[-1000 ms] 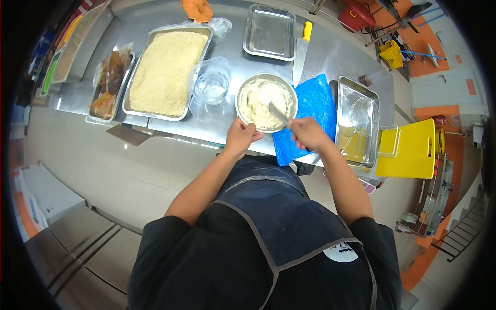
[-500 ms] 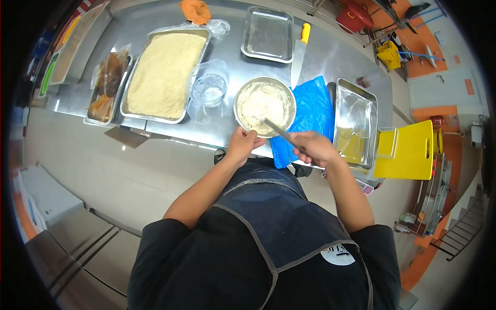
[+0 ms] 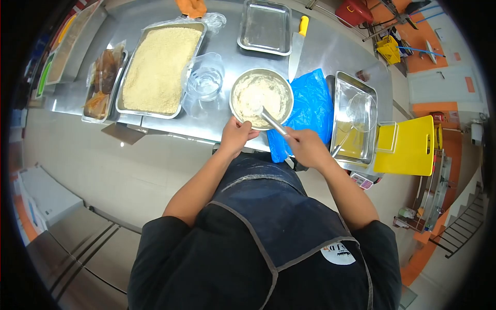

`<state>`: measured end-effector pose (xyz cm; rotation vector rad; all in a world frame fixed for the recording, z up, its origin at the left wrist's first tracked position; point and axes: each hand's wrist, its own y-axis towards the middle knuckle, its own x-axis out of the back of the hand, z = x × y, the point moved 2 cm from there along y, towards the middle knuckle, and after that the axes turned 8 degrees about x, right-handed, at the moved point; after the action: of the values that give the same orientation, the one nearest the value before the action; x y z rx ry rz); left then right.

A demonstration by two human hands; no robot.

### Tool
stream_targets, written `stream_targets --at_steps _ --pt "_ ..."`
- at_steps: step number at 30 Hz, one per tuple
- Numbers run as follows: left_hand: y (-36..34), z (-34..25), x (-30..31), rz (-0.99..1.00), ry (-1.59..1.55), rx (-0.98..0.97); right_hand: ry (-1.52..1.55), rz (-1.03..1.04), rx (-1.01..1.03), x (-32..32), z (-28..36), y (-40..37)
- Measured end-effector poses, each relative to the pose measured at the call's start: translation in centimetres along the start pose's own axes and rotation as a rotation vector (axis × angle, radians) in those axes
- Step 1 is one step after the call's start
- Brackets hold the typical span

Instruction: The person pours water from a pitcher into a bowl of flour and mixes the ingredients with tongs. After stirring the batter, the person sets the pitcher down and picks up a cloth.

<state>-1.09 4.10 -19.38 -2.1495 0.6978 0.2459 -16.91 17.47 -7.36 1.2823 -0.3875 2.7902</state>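
A round metal bowl (image 3: 233, 114) stands near the table's front edge with a pale, lumpy, dough-like mixture (image 3: 268, 93) in it. At the bowl's lower left rim, my left hand (image 3: 237, 137) is closed on the edge, thumb near the top. My right hand (image 3: 307, 147) is wrapped round the handle of a metal mixing utensil (image 3: 275, 123). The utensil slants over the near rim, its tip down in the mixture, so the head's shape cannot be made out. A blue plastic bag (image 3: 312, 106) lies just right of the bowl, partly under my right hand's side.
Left of the bowl stand a clear jug (image 3: 206, 82), a tray (image 3: 120, 106) of pale crumbs and a smaller tray (image 3: 110, 111) with bagged brown food. Behind lie an empty tray (image 3: 266, 26) and a yellow-handled knife (image 3: 297, 49). On the right are another tray (image 3: 338, 98) and a yellow board (image 3: 413, 150).
My right hand has turned palm-down and shifted slightly, and the utensil's tip has moved a little within the mixture. The whole view has shifted slightly; my left hand stays at the rim.
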Motion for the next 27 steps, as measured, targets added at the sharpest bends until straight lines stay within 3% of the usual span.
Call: stream_targets --at_steps 4,8,9,12,14,17,20,24,27 --pt "-0.2 -0.1 0.8 -0.022 0.012 0.031 -0.207 -0.108 -0.040 0.9 -1.6 2.7" --pt "0.3 0.6 1.4 -0.031 0.089 0.014 -0.095 0.098 -0.215 3.8 2.5 0.4" --pt "0.4 0.4 1.2 -0.031 0.091 0.013 -0.120 0.056 -0.070 2.5 2.3 -0.6" --pt "0.0 -0.5 0.6 -0.036 0.089 0.022 -0.091 0.064 -0.034 -0.9 0.5 0.7" --pt "-0.5 -1.3 1.0 -0.075 0.055 0.010 -0.143 0.023 -0.052 0.4 -1.5 3.1" --pt "-0.1 -0.9 1.2 -0.074 0.191 0.044 -0.072 0.057 -0.173 2.9 2.0 1.9" --pt "0.2 -0.9 1.0 -0.046 0.183 0.009 -0.011 0.053 -0.016 0.5 2.3 0.6" --pt "0.1 -1.3 1.0 -0.076 0.124 0.002 -0.038 -0.051 -0.096 0.2 -2.3 2.9" --pt "-0.3 -1.2 1.1 -0.090 0.180 0.026 0.047 0.049 -0.188 3.9 0.2 2.4"
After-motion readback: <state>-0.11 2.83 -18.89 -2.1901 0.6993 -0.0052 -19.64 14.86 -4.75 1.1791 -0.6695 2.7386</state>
